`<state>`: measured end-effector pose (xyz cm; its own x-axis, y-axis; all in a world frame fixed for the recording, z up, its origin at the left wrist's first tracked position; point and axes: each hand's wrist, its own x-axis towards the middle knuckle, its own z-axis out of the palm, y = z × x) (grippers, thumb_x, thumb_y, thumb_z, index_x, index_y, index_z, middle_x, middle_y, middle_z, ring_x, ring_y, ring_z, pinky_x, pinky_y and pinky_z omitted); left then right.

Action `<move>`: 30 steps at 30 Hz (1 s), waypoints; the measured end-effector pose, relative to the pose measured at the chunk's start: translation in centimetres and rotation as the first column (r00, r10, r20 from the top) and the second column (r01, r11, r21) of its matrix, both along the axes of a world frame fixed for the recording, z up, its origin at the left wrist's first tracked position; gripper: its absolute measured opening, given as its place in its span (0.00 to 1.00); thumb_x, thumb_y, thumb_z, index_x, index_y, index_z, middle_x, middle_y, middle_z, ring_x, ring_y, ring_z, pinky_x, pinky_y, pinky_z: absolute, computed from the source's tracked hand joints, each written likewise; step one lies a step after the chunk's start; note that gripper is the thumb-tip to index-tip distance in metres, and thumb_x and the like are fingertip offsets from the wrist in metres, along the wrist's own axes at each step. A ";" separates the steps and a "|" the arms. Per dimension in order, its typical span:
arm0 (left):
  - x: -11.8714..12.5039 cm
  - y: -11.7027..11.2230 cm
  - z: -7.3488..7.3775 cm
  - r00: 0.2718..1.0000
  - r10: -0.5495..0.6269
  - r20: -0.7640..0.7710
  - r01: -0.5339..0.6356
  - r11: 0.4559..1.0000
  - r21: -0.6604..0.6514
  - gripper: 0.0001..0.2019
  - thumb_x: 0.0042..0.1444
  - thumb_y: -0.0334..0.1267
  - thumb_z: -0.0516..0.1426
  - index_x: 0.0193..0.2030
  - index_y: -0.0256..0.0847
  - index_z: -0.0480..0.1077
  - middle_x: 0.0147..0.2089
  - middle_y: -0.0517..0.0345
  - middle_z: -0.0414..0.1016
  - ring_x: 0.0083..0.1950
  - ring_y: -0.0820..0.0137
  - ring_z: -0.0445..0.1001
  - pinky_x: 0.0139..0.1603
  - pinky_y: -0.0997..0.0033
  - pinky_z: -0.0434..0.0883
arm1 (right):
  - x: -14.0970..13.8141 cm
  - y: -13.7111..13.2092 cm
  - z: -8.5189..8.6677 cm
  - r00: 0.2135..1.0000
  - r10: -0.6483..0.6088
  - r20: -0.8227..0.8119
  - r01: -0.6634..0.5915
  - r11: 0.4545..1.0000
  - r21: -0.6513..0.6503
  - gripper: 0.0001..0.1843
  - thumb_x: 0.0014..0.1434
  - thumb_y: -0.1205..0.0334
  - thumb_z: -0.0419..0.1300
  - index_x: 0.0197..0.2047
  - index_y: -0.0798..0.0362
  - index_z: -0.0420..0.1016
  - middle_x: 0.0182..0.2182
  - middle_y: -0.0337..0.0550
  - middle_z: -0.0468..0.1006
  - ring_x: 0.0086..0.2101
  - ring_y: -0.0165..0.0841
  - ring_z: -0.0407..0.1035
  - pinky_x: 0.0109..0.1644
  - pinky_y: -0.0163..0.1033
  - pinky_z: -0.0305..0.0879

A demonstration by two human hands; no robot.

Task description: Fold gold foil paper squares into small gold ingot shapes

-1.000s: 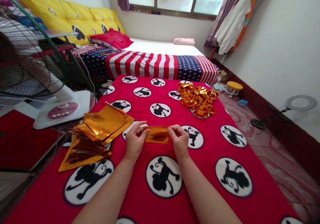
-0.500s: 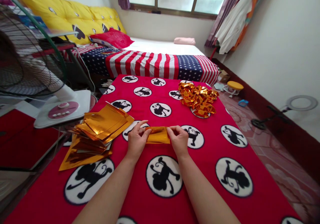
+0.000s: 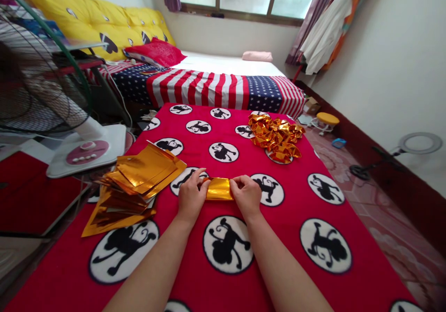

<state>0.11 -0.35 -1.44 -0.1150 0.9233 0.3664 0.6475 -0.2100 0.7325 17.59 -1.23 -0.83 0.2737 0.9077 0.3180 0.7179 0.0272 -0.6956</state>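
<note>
A strip of folded gold foil paper [image 3: 219, 189] lies low over the red cloth, stretched between both hands. My left hand [image 3: 191, 194] pinches its left end between thumb and fingers. At the right end, the thumb and fingers of my right hand [image 3: 246, 193] are closed on the paper. Left of my hands is a loose, fanned stack of flat gold foil sheets [image 3: 146, 172]. Farther off at the right, a heap of folded gold foil pieces [image 3: 277, 138] rests on the cloth.
The red cloth [image 3: 278, 256] with monkey prints covers the table. A fan [image 3: 87, 152] stands close at the left edge. Beyond the table is a bed [image 3: 209, 89] with a striped cover. A yellow stool [image 3: 327, 119] and a ring light [image 3: 420, 143] are on the right.
The foil strip now catches the light as a smooth, shiny band, and its upper part looks folded down. My right hand has shifted slightly left; my left hand hardly moved.
</note>
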 end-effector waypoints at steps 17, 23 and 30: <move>0.4 0.2 0.8 0.914 -0.175 -0.367 0.228 0.968 0.106 0.10 0.55 0.26 0.56 0.34 0.41 0.77 0.44 0.53 0.75 0.47 0.62 0.69 0.50 0.61 0.68 | -0.1 1.2 1.6 0.962 0.020 0.273 0.071 0.944 -0.322 0.11 0.56 0.54 0.57 0.30 0.47 0.80 0.29 0.38 0.81 0.30 0.33 0.73 0.31 0.34 0.56; -0.2 0.4 0.9 0.909 -0.339 -0.244 0.344 0.939 -0.024 0.08 0.55 0.29 0.57 0.36 0.41 0.78 0.42 0.55 0.78 0.44 0.66 0.73 0.49 0.62 0.69 | -0.1 1.2 1.7 0.962 0.024 0.273 0.069 0.943 -0.327 0.11 0.56 0.54 0.57 0.31 0.46 0.80 0.29 0.38 0.81 0.31 0.34 0.74 0.32 0.35 0.57; -1.0 0.1 0.9 0.905 -0.380 -0.190 0.362 0.924 -0.126 0.11 0.51 0.37 0.63 0.43 0.45 0.78 0.49 0.56 0.77 0.50 0.64 0.73 0.53 0.63 0.69 | 0.3 1.2 1.6 0.972 0.037 0.234 0.045 0.941 -0.335 0.11 0.57 0.54 0.57 0.31 0.46 0.79 0.29 0.38 0.80 0.31 0.35 0.73 0.35 0.37 0.61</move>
<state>-0.90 -0.23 -0.58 0.3118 0.9133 0.2621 0.6738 -0.4070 0.6167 17.90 0.00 0.75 0.2328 0.9712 0.0507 0.8606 -0.1815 -0.4759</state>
